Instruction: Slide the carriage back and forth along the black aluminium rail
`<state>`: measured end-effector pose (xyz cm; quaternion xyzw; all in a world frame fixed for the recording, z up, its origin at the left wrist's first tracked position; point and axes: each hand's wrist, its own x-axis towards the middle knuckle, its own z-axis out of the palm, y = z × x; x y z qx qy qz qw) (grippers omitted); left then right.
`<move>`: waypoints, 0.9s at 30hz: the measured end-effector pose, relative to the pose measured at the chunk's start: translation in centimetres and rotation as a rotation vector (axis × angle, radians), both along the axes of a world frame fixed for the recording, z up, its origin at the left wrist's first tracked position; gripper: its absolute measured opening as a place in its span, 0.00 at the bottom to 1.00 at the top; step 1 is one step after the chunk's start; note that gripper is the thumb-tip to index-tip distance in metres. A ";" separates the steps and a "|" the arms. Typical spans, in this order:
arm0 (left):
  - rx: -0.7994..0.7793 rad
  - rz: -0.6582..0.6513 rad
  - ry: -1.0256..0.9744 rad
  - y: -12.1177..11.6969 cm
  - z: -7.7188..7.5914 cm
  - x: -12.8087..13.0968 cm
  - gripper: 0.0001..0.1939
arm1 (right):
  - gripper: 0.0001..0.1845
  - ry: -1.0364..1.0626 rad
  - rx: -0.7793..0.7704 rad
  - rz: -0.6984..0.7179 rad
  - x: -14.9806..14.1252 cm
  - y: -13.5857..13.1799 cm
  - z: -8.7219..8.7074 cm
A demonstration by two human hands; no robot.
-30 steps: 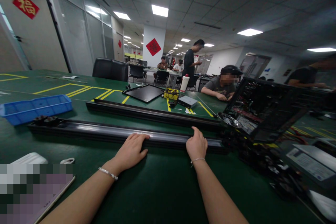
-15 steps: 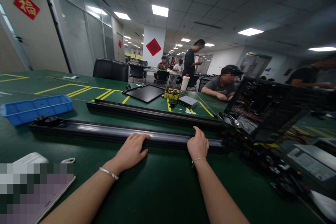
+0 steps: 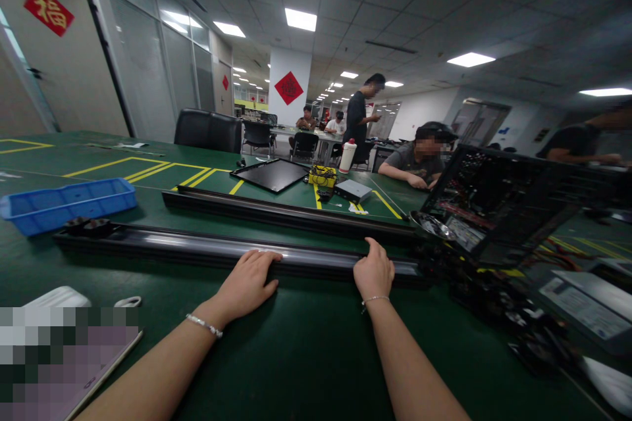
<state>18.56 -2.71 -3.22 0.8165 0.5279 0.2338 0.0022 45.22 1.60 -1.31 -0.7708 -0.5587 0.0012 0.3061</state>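
A long black rail-like tray (image 3: pixel 187 247) with a shiny inner surface lies across the green table in front of me. My left hand (image 3: pixel 251 279) rests over its near edge, fingers stretched out and loosely apart. Farther right, my right hand (image 3: pixel 374 272) lies on the same tray, one finger stretched forward and the others bent. Neither hand lifts it. Small dark parts (image 3: pixel 89 226) sit at the tray's left end. Just behind runs a second long black rail (image 3: pixel 276 212), untouched.
A blue bin (image 3: pixel 72 202) stands left; a phone (image 3: pixel 93 375) lies front left. To the right are an opened computer case (image 3: pixel 498 204), tangled dark parts and cables, and a metal power supply box (image 3: pixel 587 306). A flat black panel (image 3: pixel 270 175) lies farther back. A person (image 3: pixel 419 158) sits across the table.
Almost everything is as it was. My right hand has shifted very slightly to the right on the tray; my left hand has stayed in place.
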 end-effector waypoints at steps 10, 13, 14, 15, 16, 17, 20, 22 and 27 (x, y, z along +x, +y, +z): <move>0.000 -0.002 -0.003 -0.1 0.2 0.1 0.21 | 0.28 0.000 0.006 -0.004 -0.1 -0.1 0.2; -0.006 -0.006 -0.002 -0.1 0.2 0.0 0.21 | 0.28 -0.004 0.002 -0.004 -0.1 -0.2 0.2; -0.008 -0.006 -0.002 -0.1 0.1 0.0 0.21 | 0.28 -0.004 -0.001 -0.003 -0.1 -0.2 0.3; -0.009 -0.006 -0.002 -0.1 0.1 0.0 0.21 | 0.29 -0.004 -0.005 -0.003 -0.1 -0.2 0.3; -0.010 -0.005 -0.003 0.0 0.1 0.0 0.21 | 0.29 -0.003 -0.008 -0.002 -0.2 -0.2 0.3; -0.011 -0.005 -0.004 0.0 0.1 0.0 0.21 | 0.29 -0.003 -0.009 -0.002 -0.1 -0.2 0.3; -0.008 -0.009 -0.008 0.0 0.0 -0.1 0.21 | 0.29 -0.005 -0.002 -0.007 0.0 -0.1 0.3; -0.005 -0.014 -0.012 0.0 0.0 -0.1 0.21 | 0.29 -0.001 -0.002 -0.017 0.2 0.0 0.2; -0.009 -0.006 -0.009 -0.1 0.1 0.0 0.21 | 0.30 0.008 -0.004 -0.039 0.7 0.0 0.2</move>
